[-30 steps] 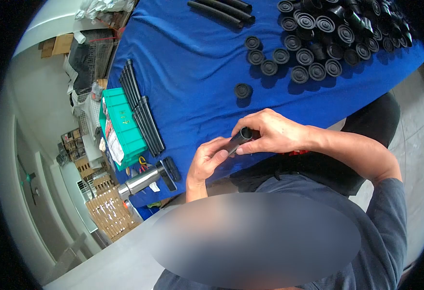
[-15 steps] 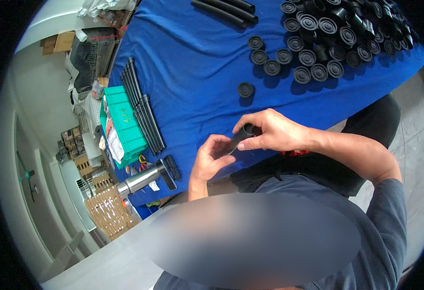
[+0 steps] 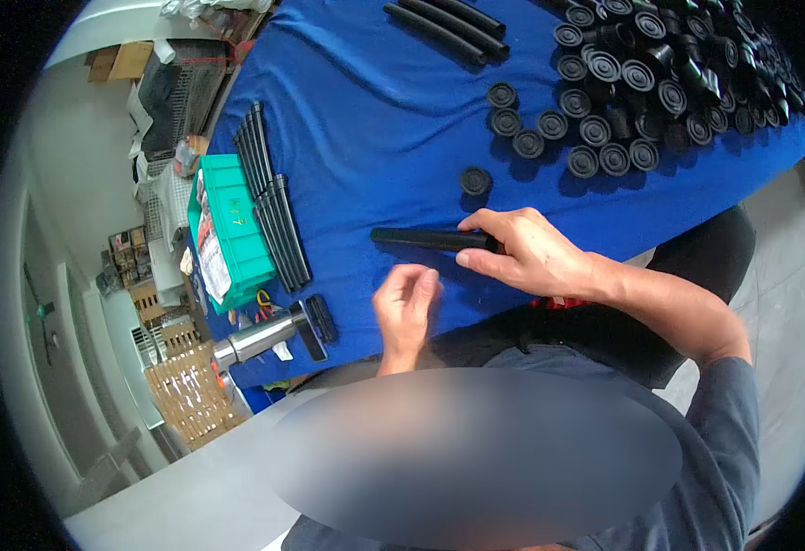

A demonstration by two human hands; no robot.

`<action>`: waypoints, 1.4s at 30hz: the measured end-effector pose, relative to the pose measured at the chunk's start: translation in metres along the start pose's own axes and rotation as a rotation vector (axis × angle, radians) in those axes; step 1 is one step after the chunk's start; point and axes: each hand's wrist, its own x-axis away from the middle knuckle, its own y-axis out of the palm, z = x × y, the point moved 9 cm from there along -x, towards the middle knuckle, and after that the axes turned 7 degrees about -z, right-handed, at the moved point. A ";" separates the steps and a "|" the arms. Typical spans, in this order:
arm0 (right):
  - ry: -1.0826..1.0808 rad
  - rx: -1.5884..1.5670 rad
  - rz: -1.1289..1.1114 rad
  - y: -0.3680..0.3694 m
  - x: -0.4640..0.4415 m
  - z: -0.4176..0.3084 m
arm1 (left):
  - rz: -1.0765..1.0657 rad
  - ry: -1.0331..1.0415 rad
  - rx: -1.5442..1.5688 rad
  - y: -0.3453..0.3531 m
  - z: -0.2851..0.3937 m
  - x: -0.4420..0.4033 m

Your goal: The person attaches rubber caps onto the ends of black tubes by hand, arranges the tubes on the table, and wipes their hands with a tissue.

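Head view: a holding step appears in hand. A long, smooth black plastic tube (image 3: 425,240) is gripped at its right end between thumb and fingers of the right hand (image 3: 538,250); the left hand (image 3: 406,308) is loosely curled, nothing visibly held. A steady grip is judged necessary for any next move; room is offered by the blue cloth (image 3: 338,165) leftward, less by the round, ringed black cap (image 3: 475,180) just beyond.

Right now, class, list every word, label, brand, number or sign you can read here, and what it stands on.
Nothing reads with certainty.
Green crate: yellow marks, too small and blurred to read.
Round black pieces: rings show, no readable lettering.
Black tube in the right hand: no lettering visible.
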 end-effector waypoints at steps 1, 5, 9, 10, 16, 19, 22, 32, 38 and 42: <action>-0.015 -0.011 -0.023 0.002 0.000 -0.003 | -0.152 -0.138 0.422 0.022 -0.016 0.001; -0.123 -0.070 -0.163 0.015 0.000 -0.012 | -0.192 -0.344 1.160 0.069 -0.016 -0.004; -0.274 0.290 -0.100 -0.007 0.002 -0.041 | -0.253 -0.126 1.306 0.057 -0.030 -0.018; -0.261 0.398 -0.079 -0.017 -0.001 -0.045 | -0.345 -0.047 1.306 0.051 -0.015 -0.024; -0.216 0.976 0.144 -0.013 -0.022 -0.016 | -0.196 0.157 1.219 0.007 -0.009 -0.050; -0.178 0.990 0.095 -0.007 -0.028 -0.004 | -0.186 0.177 1.232 0.010 -0.011 -0.058; -0.222 0.929 0.105 -0.009 -0.025 -0.008 | -0.147 0.177 1.224 0.022 -0.012 -0.064; 0.122 -0.250 0.096 -0.015 -0.016 0.041 | -0.127 0.312 1.312 0.059 0.001 -0.089; 0.140 -0.504 0.096 -0.009 -0.017 0.049 | -0.133 0.300 1.226 0.061 0.007 -0.088; 0.123 -0.332 0.107 -0.015 -0.016 0.045 | -0.106 0.285 1.162 0.062 0.006 -0.088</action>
